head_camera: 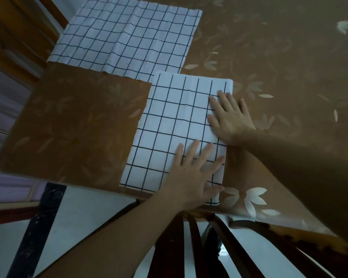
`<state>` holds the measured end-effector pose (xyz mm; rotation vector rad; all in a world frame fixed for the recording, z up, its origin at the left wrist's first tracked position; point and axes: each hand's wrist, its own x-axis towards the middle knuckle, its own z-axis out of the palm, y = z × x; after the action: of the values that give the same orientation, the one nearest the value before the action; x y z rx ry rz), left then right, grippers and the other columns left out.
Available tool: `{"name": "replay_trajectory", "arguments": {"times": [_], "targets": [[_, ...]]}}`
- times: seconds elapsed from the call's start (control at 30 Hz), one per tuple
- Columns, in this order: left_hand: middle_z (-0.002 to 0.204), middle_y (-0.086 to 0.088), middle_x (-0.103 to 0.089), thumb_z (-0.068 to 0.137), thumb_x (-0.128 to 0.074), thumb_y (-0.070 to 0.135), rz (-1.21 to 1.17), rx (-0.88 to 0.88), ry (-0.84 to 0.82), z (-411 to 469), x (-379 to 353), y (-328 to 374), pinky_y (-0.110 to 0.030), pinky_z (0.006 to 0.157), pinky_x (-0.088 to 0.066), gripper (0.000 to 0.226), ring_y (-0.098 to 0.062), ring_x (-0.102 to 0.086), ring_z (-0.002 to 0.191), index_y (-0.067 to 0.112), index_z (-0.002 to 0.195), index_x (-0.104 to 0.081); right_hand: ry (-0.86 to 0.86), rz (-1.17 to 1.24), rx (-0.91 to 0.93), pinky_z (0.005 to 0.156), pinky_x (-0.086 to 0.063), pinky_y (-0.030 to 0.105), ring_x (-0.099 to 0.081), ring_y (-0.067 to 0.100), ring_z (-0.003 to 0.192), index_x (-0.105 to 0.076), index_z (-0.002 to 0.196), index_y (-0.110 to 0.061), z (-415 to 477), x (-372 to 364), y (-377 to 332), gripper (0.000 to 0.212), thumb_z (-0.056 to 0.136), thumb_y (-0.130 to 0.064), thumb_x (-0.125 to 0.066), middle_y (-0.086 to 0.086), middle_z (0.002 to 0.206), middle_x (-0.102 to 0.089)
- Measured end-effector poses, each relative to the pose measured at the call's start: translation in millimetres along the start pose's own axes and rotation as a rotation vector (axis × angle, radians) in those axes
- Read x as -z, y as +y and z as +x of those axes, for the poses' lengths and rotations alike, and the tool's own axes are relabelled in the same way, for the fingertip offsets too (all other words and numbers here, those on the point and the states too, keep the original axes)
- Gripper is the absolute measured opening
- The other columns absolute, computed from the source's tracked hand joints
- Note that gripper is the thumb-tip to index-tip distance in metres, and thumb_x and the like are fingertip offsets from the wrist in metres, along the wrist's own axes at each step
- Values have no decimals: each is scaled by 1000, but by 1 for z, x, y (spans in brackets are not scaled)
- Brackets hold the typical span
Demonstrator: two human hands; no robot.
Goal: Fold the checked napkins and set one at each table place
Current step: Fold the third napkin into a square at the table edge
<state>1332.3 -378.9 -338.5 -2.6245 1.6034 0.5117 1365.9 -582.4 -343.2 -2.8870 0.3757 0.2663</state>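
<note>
Folded white checked napkin flat at the table's near edge, unfolded napkin beyond.

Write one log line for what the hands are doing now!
left hand: flat on folded napkin | right hand: flat on same napkin | second napkin: spread beyond | table

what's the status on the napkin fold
Left hand and right hand flat on folded napkin. Second napkin unfolded beyond. Nothing in the way.
</note>
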Motion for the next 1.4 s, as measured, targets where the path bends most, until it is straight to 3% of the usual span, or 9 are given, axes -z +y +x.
{"name": "replay_trajectory", "arguments": {"times": [0.2,0.5,0.63,0.7,0.8,0.9,1.03,1.23,1.4], "targets": [[158,-4,25,88,-14,77,77,-185,-61,-16,-10,14,-57,114,14,88,-25,28,144,25,152,16,-7,-30,18,119,4,49,8,22,149,-4,155,-25,4,0,2,60,100,-48,-13,3,163,6],[157,2,16,97,-21,64,56,-299,-27,-39,-21,17,-52,117,13,76,-19,20,147,20,153,6,-29,-114,-5,117,0,54,3,25,149,-4,154,-26,6,3,-1,61,98,-51,-11,3,163,2],[160,-3,-18,97,-44,50,-73,-314,145,-51,-27,17,-48,120,-7,69,-20,-12,148,17,152,-20,10,-96,-26,117,2,54,3,27,149,-8,153,-24,-4,5,-6,61,99,-50,-17,6,163,0],[146,-4,-47,88,-62,44,-193,-265,292,-51,-24,13,-43,116,-26,60,-21,-38,136,16,139,-47,76,-27,-2,118,0,52,-4,28,149,-14,153,-20,-20,6,-11,61,99,-47,-27,7,162,-8],[121,0,-65,78,-74,44,-256,-233,420,-45,-22,7,-39,103,-41,43,-18,-54,118,18,111,-69,154,-2,117,116,-13,49,-28,30,142,-33,147,-15,-55,4,-14,60,93,-38,-43,10,154,-33],[117,4,-67,82,-70,43,-343,-203,408,-41,-18,3,-32,100,-35,33,-15,-55,113,22,107,-71,203,25,162,101,-32,43,-51,32,118,-58,127,-14,-98,0,-14,51,84,-38,-45,9,129,-57],[107,6,-69,83,-70,37,-291,-206,390,-39,-8,6,-34,93,-39,23,-16,-59,105,22,100,-72,229,45,160,76,-35,35,-56,28,89,-67,96,-17,-152,-12,-11,22,83,-27,-51,3,98,-63],[99,0,-71,91,-63,22,-241,-176,415,-45,-8,18,-38,88,-46,13,-20,-63,98,16,97,-73,204,198,48,67,-38,30,-57,22,82,-67,93,-19,-190,-17,-12,10,84,-18,-62,-1,91,-62],[101,2,-70,94,-60,25,-414,-7,427,-46,0,29,-29,78,-47,16,-16,-61,93,17,104,-70,134,288,26,60,-50,31,-60,15,71,-66,93,-26,-208,-11,-31,19,87,-43,-62,-9,80,-64]]}}
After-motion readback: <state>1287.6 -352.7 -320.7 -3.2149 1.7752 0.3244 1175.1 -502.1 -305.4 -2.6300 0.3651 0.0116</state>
